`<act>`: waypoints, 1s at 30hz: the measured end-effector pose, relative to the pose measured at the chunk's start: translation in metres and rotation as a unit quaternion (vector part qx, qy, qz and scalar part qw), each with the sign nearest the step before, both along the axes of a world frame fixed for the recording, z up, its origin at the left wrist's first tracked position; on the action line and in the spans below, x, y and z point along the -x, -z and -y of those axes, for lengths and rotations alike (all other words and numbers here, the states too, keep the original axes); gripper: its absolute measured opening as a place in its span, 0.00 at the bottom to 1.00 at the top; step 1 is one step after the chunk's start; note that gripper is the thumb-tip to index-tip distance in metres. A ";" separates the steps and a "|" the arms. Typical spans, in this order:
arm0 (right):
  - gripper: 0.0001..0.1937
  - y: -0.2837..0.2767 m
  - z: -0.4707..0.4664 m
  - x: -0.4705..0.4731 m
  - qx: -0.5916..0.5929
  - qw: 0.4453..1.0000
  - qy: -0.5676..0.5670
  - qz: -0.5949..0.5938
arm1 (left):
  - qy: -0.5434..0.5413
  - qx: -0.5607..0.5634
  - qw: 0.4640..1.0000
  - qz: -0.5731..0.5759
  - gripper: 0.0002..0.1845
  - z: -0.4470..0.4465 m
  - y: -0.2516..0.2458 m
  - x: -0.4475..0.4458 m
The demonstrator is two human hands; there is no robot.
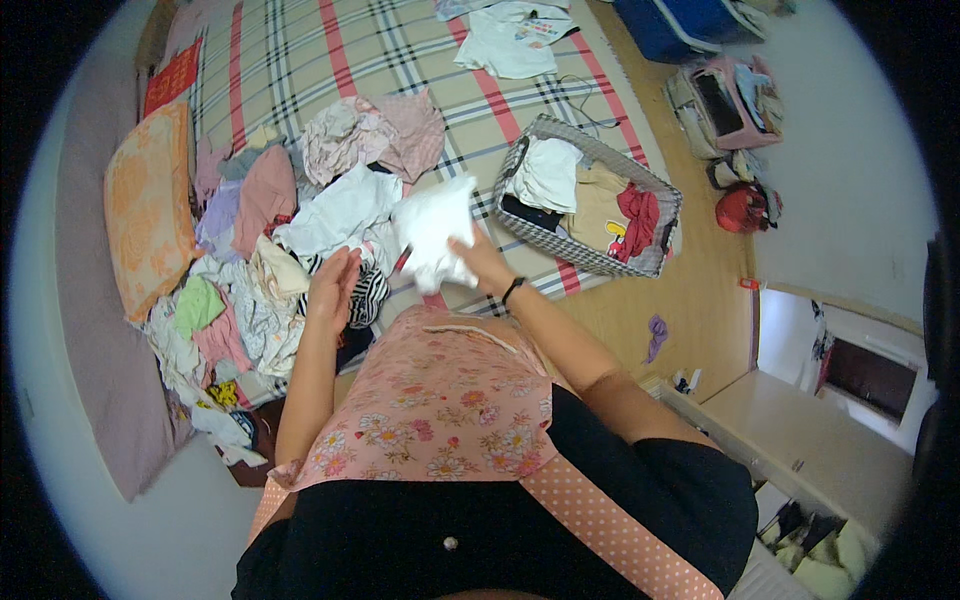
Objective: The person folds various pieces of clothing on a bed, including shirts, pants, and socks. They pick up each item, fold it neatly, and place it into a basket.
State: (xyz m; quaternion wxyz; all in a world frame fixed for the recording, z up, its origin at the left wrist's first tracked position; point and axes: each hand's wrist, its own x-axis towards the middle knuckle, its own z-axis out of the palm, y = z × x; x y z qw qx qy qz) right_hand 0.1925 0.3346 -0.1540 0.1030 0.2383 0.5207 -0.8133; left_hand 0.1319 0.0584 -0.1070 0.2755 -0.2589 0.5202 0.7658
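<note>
In my right hand [484, 262] is a bunched white garment [436, 225], held by its right side above the bed's near edge. My left hand [334, 289] is raised to the left of it, apart from it, with nothing in its grasp. Behind and under that hand lies black-and-white striped cloth [369, 295]. A white shirt [341, 212] is spread over the pile just beyond. To the right stands a houndstooth fabric storage box [589, 259], holding folded white cloth [546, 174], a tan garment [598, 206] and red cloth [638, 225].
Mixed clothes [262, 322] are heaped along the bed's left side beside an orange pillow [148, 210]. A plaid sheet [375, 45] covers the bed. Another white shirt [510, 41] and a thin cable [589, 105] lie farther off. A purple cloth [656, 337] is on the wooden floor.
</note>
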 end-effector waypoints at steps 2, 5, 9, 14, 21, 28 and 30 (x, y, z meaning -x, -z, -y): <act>0.22 -0.014 -0.031 0.033 -0.073 0.997 0.009 0.010 | -0.007 0.018 1.000 -0.011 0.20 0.012 -0.010 -0.010; 0.21 0.001 -0.088 0.097 -0.042 0.997 0.060 -0.007 | 0.024 0.012 0.999 0.021 0.20 0.018 -0.017 -0.025; 0.29 0.026 -0.130 0.164 -0.095 0.986 0.100 -0.095 | 0.024 0.031 0.997 0.066 0.20 0.021 -0.014 -0.051; 0.28 0.094 -0.143 0.174 -0.122 0.987 0.063 0.085 | 0.022 0.041 0.996 0.074 0.18 0.009 -0.015 -0.065; 0.38 0.152 -0.062 0.106 -0.307 0.904 -0.260 0.141 | 0.091 0.086 0.990 0.066 0.15 0.003 0.037 -0.114; 0.17 0.170 -0.019 0.073 -0.458 0.863 -0.189 0.094 | 0.318 0.228 0.915 -0.098 0.15 0.003 0.052 -0.112; 0.14 0.147 -0.018 0.066 -0.457 0.884 -0.095 0.026 | 0.358 0.294 0.881 -0.098 0.14 -0.001 0.031 -0.094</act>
